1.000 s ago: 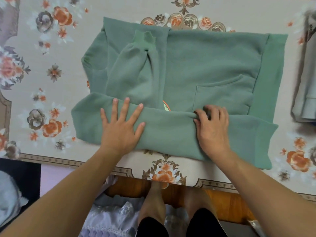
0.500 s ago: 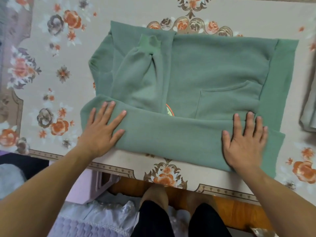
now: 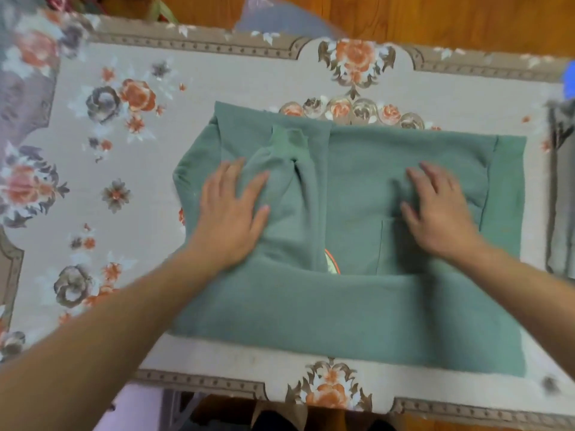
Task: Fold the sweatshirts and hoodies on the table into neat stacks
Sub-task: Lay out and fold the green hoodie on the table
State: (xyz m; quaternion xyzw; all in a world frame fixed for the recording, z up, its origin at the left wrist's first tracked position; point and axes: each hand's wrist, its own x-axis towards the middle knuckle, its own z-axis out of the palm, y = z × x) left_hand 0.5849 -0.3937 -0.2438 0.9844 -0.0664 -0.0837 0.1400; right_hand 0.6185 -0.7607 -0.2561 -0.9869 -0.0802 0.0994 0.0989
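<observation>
A green hoodie (image 3: pixel 357 312) lies flat on the floral tablecloth (image 3: pixel 217 76), partly folded: its near side is turned over as a long band, and one sleeve with its cuff lies folded across the left half. My left hand (image 3: pixel 231 213) presses flat with spread fingers on the folded sleeve. On the body above the front pocket, my right hand (image 3: pixel 435 209) rests flat, fingers straight. Neither hand grips the cloth.
A grey garment (image 3: pixel 561 194) lies at the table's right edge, partly cut off. Bare tablecloth stretches to the left of the hoodie. The table's near edge (image 3: pixel 217 381) runs just below the hoodie; wooden floor shows beyond the far edge.
Both hands have left the near folded band and moved away from me onto the hoodie's upper part, the left onto the sleeve, the right above the pocket. The view has tilted further forward.
</observation>
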